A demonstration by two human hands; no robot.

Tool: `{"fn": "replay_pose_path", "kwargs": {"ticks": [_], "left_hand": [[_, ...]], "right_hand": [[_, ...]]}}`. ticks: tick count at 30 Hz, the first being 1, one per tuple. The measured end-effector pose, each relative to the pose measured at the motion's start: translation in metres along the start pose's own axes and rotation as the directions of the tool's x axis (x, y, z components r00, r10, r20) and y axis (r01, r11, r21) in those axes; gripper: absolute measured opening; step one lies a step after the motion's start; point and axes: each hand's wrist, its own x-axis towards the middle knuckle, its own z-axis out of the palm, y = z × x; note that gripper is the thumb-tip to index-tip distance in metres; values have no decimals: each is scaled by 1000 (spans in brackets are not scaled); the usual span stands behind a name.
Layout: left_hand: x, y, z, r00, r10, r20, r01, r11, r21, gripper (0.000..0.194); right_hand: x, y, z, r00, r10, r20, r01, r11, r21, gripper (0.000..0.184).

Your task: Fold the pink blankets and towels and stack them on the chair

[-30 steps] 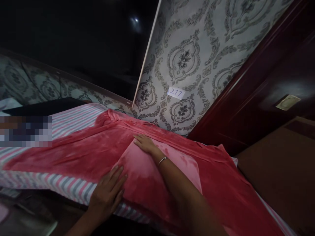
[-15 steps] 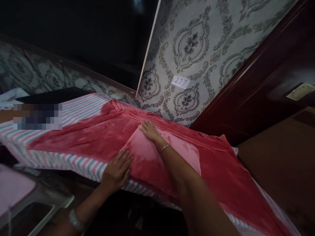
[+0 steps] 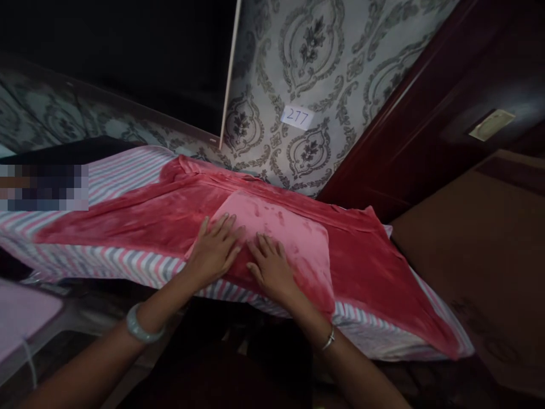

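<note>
A red plush cloth (image 3: 366,267), maybe a blanket or garment, lies spread over a striped cover. On its middle rests a folded pink-and-red section (image 3: 293,227) of plush fabric, paler on top and darker toward the front. My left hand (image 3: 217,250) lies on the left part of that section, fingers spread. Close beside it, my right hand (image 3: 270,264) presses flat on the darker front part, fingers out. Neither hand grips anything. Whether the folded section is a separate piece cannot be made out.
The striped cover (image 3: 128,261) hangs over the front edge. A large dark screen (image 3: 119,57) and patterned wall with a "277" label (image 3: 297,117) stand behind. At right are a brown cardboard box (image 3: 468,244) and dark red door (image 3: 426,142). A pale stool (image 3: 25,318) stands lower left.
My right hand has come back from the far edge of the pink section to its front part. My left hand has moved slightly up onto the fabric. The view has shifted.
</note>
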Motion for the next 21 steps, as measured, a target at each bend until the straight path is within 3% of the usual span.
{"fn": "replay_pose_path", "kwargs": {"ticks": [5, 8, 12, 17, 21], "left_hand": [[8, -5, 28, 977, -68, 204, 65, 998, 20, 52], [6, -10, 35, 972, -71, 225, 62, 997, 45, 54], [7, -10, 32, 976, -65, 210, 53, 997, 63, 55], [9, -10, 30, 978, -60, 200, 47, 997, 69, 55], [9, -12, 31, 980, -56, 189, 50, 998, 41, 55]], "right_hand": [[2, 2, 20, 999, 25, -36, -25, 1000, -4, 63], [3, 2, 24, 998, 20, -63, -20, 1000, 5, 63], [-2, 5, 14, 998, 26, -58, -23, 999, 45, 63], [-45, 36, 4, 967, 245, -74, -243, 969, 39, 61], [-87, 74, 23, 900, 382, -209, -388, 921, 11, 58]]}}
